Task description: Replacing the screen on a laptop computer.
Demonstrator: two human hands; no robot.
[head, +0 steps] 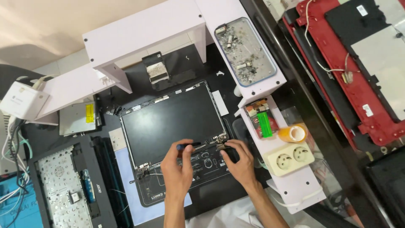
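Both forearms enter from the bottom edge, cut off below the elbows. Left hand [176, 169] has its fingers [182, 148] pinched narrow round a small screwdriver [188, 146], dark-shafted with a blue handle, whose tip is too fine to make out. Right hand [239, 162] curls its fingers [230, 146] close about a small metal hinge part [221, 146] at the lower right corner of the laptop screen panel [173, 120]; whether they truly grip it cannot be told. That panel lies flat, dark and glossy, on a black work mat [198, 169] upon the table [211, 194], its lower edge partly hidden by both hands. Left of it sits an opened laptop base [63, 190], cut off by the frame. A pale shelf [143, 25] spans above, bearing a clear tray of screws [244, 50]; a green lighter [265, 124], an orange tape roll [293, 133] and a cream double socket [291, 158] stand to the right.
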